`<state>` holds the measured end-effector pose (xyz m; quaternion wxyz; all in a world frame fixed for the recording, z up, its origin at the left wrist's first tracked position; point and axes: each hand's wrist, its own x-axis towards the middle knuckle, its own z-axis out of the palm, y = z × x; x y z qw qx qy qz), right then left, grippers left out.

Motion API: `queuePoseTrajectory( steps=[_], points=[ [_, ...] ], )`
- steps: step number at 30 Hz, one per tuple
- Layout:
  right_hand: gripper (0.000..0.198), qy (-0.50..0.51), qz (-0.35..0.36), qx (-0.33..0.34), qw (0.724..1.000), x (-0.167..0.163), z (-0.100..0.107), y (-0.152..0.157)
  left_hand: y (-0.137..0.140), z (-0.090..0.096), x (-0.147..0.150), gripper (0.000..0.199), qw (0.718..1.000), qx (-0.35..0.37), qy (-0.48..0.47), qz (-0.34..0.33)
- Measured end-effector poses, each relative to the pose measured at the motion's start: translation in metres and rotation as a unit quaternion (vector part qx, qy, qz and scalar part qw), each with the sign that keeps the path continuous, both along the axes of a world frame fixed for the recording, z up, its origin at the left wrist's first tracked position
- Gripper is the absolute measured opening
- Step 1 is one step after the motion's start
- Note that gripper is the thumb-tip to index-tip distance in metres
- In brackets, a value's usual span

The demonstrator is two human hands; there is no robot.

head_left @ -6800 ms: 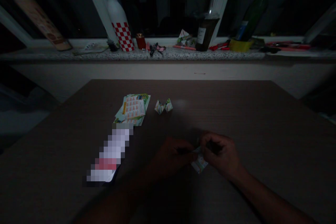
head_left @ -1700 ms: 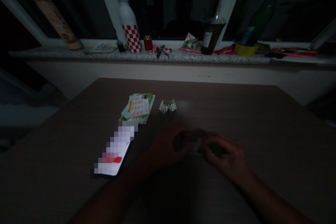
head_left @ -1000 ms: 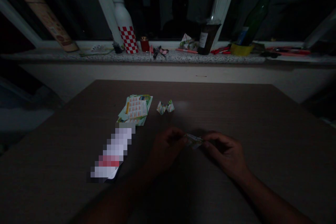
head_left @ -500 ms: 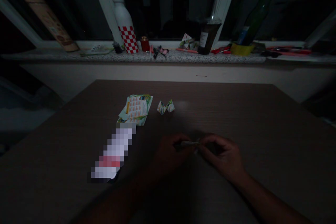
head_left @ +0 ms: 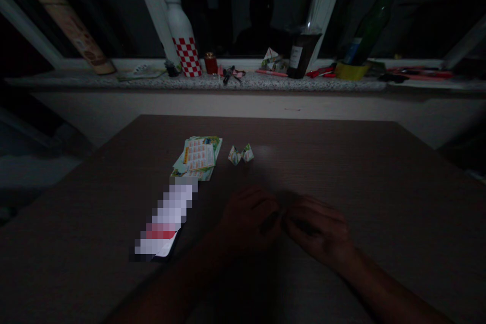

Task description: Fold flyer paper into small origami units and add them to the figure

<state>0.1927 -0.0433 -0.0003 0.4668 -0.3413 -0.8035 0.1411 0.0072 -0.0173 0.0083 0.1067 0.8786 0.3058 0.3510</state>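
My left hand (head_left: 250,220) is closed, its fingertips pinched together above the table. Close against it, my right hand (head_left: 319,228) is closed too, thumb and fingers meeting at the same spot. Between the fingertips is a small folded piece of paper (head_left: 283,216), now almost wholly covered by the fingers and dim. Beyond the hands stands a small folded paper figure (head_left: 241,154) with pointed ends. To its left lies a pile of printed paper sheets (head_left: 197,157). A phone with a lit, blurred-out screen (head_left: 167,217) rests left of my left hand.
The brown table (head_left: 322,152) reaches to a wall below a stone windowsill (head_left: 250,80). On the sill stand a checkered bottle (head_left: 184,40), a tan flask (head_left: 74,33), a red jar (head_left: 210,63), a dark plastic cup (head_left: 301,55) and a green bottle (head_left: 372,23).
Both hands have turned and their fingers have closed further over the paper, whose pale edge showed plainly before. The paper figure, the sheets and the phone stay in place.
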Motion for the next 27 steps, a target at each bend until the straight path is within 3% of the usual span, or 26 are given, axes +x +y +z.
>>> queuePoseTrajectory(
  steps=[5,10,15,18,21,24,27],
  points=[
    [0.015,-0.02,0.009,0.013,1.0,-0.001,0.001,0.001,0.003,-0.001,0.0,0.006,1.0,0.019,0.013,-0.012],
    [0.013,-0.003,-0.017,0.007,1.0,0.002,0.002,0.0,0.011,-0.004,-0.007,0.008,0.999,0.012,-0.001,0.04],
    [0.008,0.039,-0.077,-0.05,0.995,0.007,0.001,-0.001,0.021,-0.005,-0.018,0.007,0.995,-0.034,-0.037,0.08],
    [0.005,0.089,-0.147,-0.101,0.98,0.008,-0.002,0.001,0.021,-0.004,-0.019,0.007,0.985,-0.109,-0.08,0.107],
    [0.006,0.17,-0.186,-0.166,0.953,0.006,-0.006,0.005,0.014,-0.004,-0.011,0.009,0.959,-0.242,-0.103,0.107],
    [0.012,0.233,-0.17,-0.232,0.929,0.003,-0.009,0.008,0.008,-0.01,0.001,0.019,0.898,-0.403,-0.167,0.057],
    [0.017,0.27,-0.109,-0.282,0.914,-0.001,-0.012,0.009,0.009,-0.017,0.008,0.022,0.843,-0.478,-0.244,0.051]
  ],
)
